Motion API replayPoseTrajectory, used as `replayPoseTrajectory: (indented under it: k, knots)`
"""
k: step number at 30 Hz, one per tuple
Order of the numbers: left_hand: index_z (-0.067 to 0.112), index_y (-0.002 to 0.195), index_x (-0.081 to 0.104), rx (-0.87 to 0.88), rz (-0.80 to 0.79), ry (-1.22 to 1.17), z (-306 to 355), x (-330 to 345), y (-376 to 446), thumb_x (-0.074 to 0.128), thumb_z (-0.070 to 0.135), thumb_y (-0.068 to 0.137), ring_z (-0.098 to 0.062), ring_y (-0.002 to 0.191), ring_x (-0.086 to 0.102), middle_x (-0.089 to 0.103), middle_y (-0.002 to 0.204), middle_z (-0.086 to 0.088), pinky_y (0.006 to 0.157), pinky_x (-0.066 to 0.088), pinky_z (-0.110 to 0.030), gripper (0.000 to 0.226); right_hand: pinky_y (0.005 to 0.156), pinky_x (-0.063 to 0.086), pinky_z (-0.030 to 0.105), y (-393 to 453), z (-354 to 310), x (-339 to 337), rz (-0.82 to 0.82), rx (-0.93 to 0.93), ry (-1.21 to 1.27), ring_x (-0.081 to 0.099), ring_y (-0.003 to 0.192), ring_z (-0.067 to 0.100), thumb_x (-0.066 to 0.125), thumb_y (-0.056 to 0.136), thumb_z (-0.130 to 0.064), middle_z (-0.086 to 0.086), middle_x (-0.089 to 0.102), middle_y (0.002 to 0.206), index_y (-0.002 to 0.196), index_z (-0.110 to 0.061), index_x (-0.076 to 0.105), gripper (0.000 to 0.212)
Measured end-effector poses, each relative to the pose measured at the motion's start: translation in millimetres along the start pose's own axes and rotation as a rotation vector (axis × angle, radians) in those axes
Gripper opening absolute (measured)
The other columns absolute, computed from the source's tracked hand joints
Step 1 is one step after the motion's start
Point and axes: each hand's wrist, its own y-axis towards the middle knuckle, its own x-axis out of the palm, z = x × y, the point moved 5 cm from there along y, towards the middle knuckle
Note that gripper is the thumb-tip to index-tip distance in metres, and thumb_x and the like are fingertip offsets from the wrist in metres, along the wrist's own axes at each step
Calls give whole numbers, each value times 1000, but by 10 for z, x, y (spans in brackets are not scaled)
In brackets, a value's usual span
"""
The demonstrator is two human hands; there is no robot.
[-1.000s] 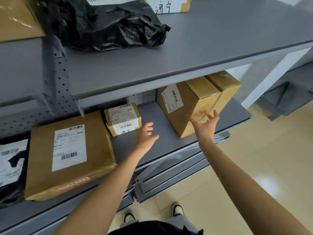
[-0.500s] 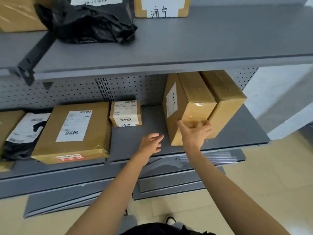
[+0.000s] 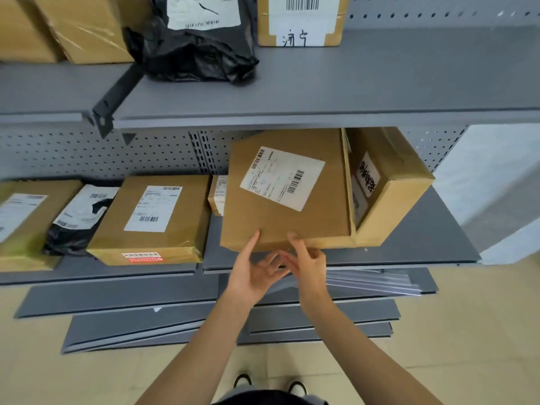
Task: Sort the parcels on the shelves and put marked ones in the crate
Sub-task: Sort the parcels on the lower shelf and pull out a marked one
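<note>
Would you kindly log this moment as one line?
both hands: left hand, right hand | grip: tilted cardboard box lower edge | site: lower shelf

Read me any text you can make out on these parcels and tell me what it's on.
"济宁", handwritten: label of the upper-shelf box.
Black handwritten characters, unreadable: label on the right box.
Print on the held box label: too small.
Red sticker on the flat box: blurred.

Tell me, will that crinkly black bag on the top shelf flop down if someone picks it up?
Probably yes. The black bag is wrinkled and slumped on the upper shelf, so it looks soft and would likely sag, not hold its shape like the cardboard box beside it. Its shiny plastic might also be slippery. How heavy it is cannot be told.
</note>
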Motion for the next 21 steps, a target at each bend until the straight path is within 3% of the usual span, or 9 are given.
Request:
replayPoseTrajectory:
  k: [2, 4, 8, 10, 13, 15, 18, 21]
  knots:
    - [23, 128, 49, 47, 13, 32, 149, -58, -40, 77, 33, 69, -36, 112, 59, 57, 128, -20, 100, 43, -54, 66, 90, 51, 37, -78, 51, 84, -154, 18, -7, 68, 98, 21, 77, 74, -29, 2, 73, 101, 111, -16, 61, 43]
    - [26, 126, 49, 103, 43, 76, 375, -89, -71, 76, 30, 69, -39, 111, 60, 54, 129, -20, 95, 47, -53, 62, 95, 46, 36, -146, 113, 90, -214, 86, -21, 59, 113, 19, 79, 65, -41, 0, 60, 126, 126, -26, 48, 70]
    - [26, 128, 49, 197, 140, 139, 935, -117, -113, 79, 28, 64, -37, 110, 59, 54, 124, -14, 84, 53, -52, 71, 104, 41, 44, -156, 234, -105, -211, 158, 14, 52, 119, 21, 81, 54, -51, -9, 48, 126, 145, -41, 3, 120]
    - [27, 126, 51, 230, 160, 205, 1222, -145, -152, 76, 32, 66, -33, 111, 57, 56, 122, -10, 86, 52, -51, 66, 106, 39, 48, -130, 213, -225, -201, 162, 28, 51, 122, 25, 78, 50, -55, -5, 42, 135, 144, -46, -12, 130]
    - [29, 107, 62, 257, 192, 364, 1561, -227, -206, 70, 40, 68, -25, 101, 60, 63, 106, -3, 78, 52, -41, 42, 102, 41, 50, -49, 43, -345, -201, 132, 60, 54, 119, 27, 83, 41, -63, -5, 34, 142, 143, -51, -8, 137]
    - [26, 103, 64, 236, 205, 440, 1647, -270, -201, 70, 44, 65, -23, 94, 60, 69, 93, 0, 76, 50, -37, 42, 98, 44, 52, 42, -122, -384, -214, 93, 93, 57, 116, 27, 83, 39, -65, -7, 37, 138, 142, -55, -3, 135]
    - [22, 102, 66, 181, 211, 529, 1595, -279, -155, 71, 47, 62, -25, 91, 63, 72, 88, 0, 83, 48, -39, 47, 87, 50, 51, 130, -306, -409, -204, 85, 124, 56, 115, 25, 81, 48, -63, -8, 47, 135, 139, -57, 18, 110]
    - [21, 95, 68, 186, 229, 601, 1494, -268, -110, 71, 48, 65, -23, 88, 65, 74, 83, 1, 85, 48, -39, 40, 71, 56, 38, 144, -270, -523, -149, 139, 80, 61, 107, 21, 78, 57, -53, -2, 61, 119, 119, -39, 55, 68]
